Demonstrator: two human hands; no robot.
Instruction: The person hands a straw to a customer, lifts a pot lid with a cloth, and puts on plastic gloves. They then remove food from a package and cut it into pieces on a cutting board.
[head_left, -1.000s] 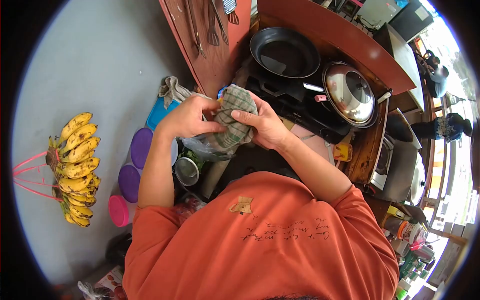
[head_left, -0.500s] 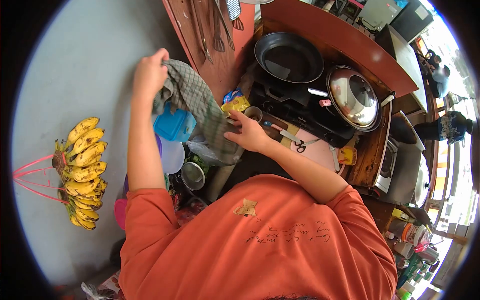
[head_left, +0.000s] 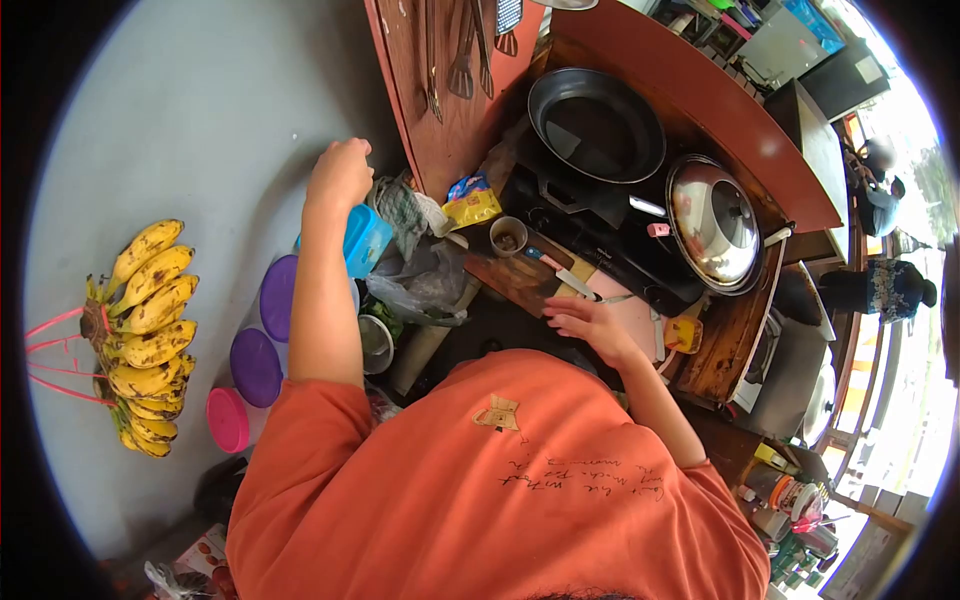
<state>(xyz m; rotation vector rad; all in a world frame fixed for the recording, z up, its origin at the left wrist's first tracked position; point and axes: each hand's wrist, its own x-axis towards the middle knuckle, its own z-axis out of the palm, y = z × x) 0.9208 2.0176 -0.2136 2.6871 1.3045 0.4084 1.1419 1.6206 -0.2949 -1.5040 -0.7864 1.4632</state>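
Note:
My left hand [head_left: 342, 174] is raised by the grey wall with its fingers curled, above a blue-lidded container [head_left: 366, 241]. Whether anything is in those fingers is hidden. Just right of it, a checked cloth [head_left: 402, 218] lies bunched beside the wooden utensil board. My right hand [head_left: 590, 326] is open, fingers stretched out and empty, over the near edge of a pink cutting board [head_left: 618, 312]. Close to its fingertips lies a knife [head_left: 575, 282] with a blue and white handle. A metal cup [head_left: 508, 236] stands to the left of the knife.
A black frying pan [head_left: 597, 125] and a lidded wok [head_left: 713, 225] sit on the stove. Bananas [head_left: 150, 335] hang at the left wall. Purple lids [head_left: 255, 368], a plastic bag [head_left: 425, 283] and a yellow packet [head_left: 471, 202] are nearby. People [head_left: 885, 291] are far right.
The checked cloth, stretched between both hands before, now lies bunched by the utensil board. My right hand has let go of it and moved right and down; my left hand has shifted right and down.

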